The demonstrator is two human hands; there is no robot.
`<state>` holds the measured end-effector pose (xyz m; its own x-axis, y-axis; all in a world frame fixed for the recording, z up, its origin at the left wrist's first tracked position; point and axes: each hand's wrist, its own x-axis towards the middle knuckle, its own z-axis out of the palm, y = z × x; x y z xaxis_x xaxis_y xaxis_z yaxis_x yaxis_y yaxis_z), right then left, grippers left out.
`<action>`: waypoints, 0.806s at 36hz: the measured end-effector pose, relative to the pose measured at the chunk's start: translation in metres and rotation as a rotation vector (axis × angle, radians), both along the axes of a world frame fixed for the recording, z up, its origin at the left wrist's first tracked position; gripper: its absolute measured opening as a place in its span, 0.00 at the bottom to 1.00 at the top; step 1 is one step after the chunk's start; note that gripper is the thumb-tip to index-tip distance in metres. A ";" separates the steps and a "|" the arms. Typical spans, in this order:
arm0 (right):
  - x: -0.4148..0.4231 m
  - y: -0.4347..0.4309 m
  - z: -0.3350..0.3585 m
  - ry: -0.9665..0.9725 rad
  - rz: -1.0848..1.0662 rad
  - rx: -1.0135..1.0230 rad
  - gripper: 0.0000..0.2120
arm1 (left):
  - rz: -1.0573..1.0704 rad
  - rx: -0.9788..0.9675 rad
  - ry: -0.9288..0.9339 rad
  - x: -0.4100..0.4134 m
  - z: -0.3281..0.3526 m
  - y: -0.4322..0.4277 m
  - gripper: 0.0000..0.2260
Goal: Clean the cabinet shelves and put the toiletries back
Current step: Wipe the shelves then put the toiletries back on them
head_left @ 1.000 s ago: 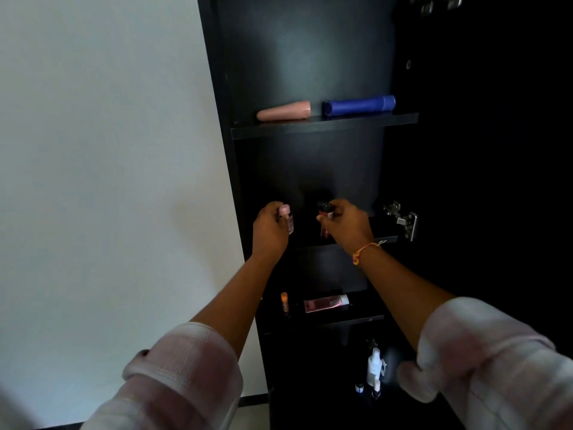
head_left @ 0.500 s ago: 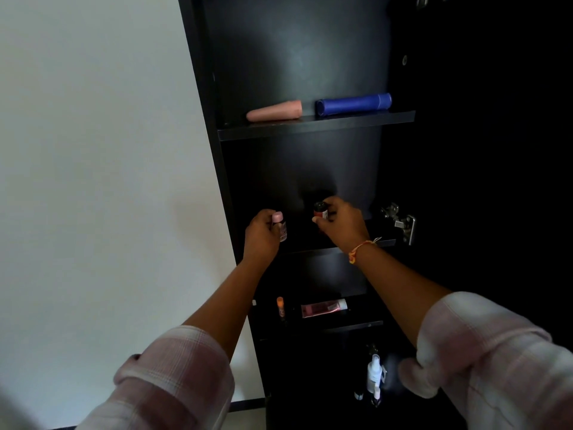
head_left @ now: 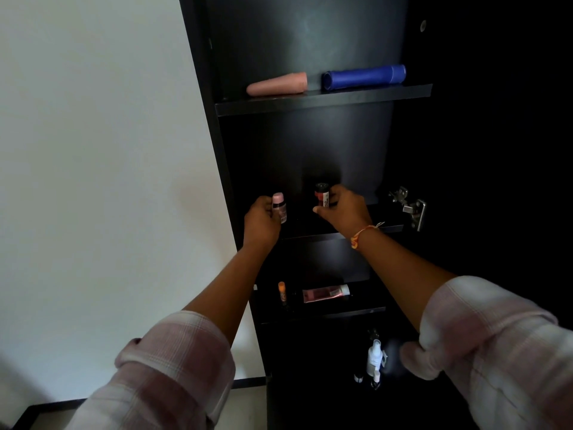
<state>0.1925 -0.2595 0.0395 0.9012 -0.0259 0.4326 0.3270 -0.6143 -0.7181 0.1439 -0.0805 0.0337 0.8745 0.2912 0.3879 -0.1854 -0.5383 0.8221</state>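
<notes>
- The left hand [head_left: 262,220] grips a pink-capped bottle [head_left: 279,207] and the right hand [head_left: 344,209] grips a dark-capped bottle [head_left: 322,195], both over the middle shelf [head_left: 387,228].
- A peach tube [head_left: 277,85] and a blue tube [head_left: 364,77] lie on the upper shelf [head_left: 322,99].
- On a lower shelf [head_left: 322,313] a red tube [head_left: 325,293] lies near a small orange-capped stick [head_left: 282,291].
- A white spray bottle [head_left: 374,356] stands further down.

Plain white wall [head_left: 93,156], dark skirting [head_left: 249,382]
</notes>
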 end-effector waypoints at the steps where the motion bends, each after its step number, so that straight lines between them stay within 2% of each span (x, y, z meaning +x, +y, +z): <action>1: 0.001 0.000 -0.001 0.004 0.002 -0.006 0.18 | 0.000 0.005 0.000 0.000 0.000 0.000 0.09; 8: 0.003 0.000 -0.005 0.008 -0.004 -0.024 0.20 | 0.017 0.012 -0.026 0.000 -0.002 0.000 0.10; 11: 0.002 -0.003 -0.007 0.002 -0.006 -0.014 0.22 | 0.051 0.035 -0.044 -0.003 -0.005 -0.002 0.14; 14: -0.003 -0.006 -0.007 -0.009 -0.039 0.003 0.29 | 0.114 0.055 -0.081 -0.010 -0.011 -0.008 0.20; 17: -0.017 -0.010 -0.007 -0.062 -0.086 0.016 0.32 | 0.152 0.161 -0.194 -0.028 -0.021 -0.017 0.25; 20: -0.041 -0.014 -0.012 -0.208 -0.098 0.057 0.27 | 0.043 0.251 -0.337 -0.051 -0.033 -0.027 0.19; 23: -0.072 -0.016 -0.023 -0.348 -0.041 0.086 0.17 | -0.129 0.266 -0.368 -0.074 -0.052 -0.035 0.13; 26: -0.103 -0.022 -0.045 -0.383 -0.011 0.035 0.09 | -0.237 0.231 -0.285 -0.096 -0.080 -0.045 0.08; 29: -0.128 -0.030 -0.082 -0.313 -0.055 0.019 0.09 | -0.338 0.240 -0.144 -0.112 -0.118 -0.053 0.03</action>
